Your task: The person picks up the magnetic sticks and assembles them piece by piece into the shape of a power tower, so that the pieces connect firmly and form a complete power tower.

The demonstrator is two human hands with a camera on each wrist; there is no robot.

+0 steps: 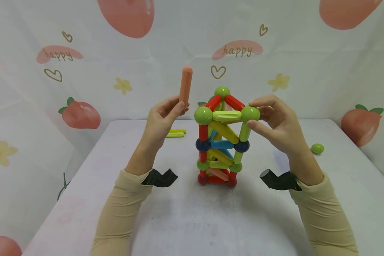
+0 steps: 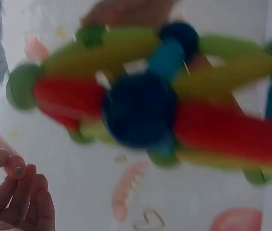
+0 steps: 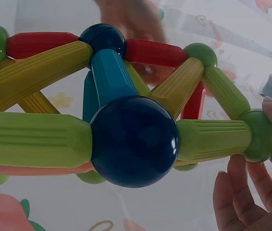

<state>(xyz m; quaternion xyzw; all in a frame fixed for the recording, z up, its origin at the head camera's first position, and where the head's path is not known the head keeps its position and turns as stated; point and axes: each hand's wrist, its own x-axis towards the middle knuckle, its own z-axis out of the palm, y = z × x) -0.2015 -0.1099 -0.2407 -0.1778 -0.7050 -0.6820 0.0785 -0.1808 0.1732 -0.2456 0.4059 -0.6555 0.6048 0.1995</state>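
A tower of magnetic rods and balls (image 1: 222,144) stands upright on the table, with red, green, yellow and blue rods joined by green, dark blue and red balls. My left hand (image 1: 160,119), raised to the tower's left, pinches an orange magnetic rod (image 1: 186,83) by its lower end, the rod pointing up. A small metal disc shows at the end of that orange rod (image 2: 16,168) in the left wrist view. At the top right corner, my right hand (image 1: 280,122) holds a green ball (image 1: 250,114) between thumb and fingers. Rods meet this green ball (image 3: 260,137) in the right wrist view.
A yellow rod (image 1: 179,131) and a light green rod (image 1: 175,135) lie on the table behind my left hand. A loose green ball (image 1: 318,148) rests at the right. Behind the white table (image 1: 192,227) hangs a printed cloth (image 1: 166,53).
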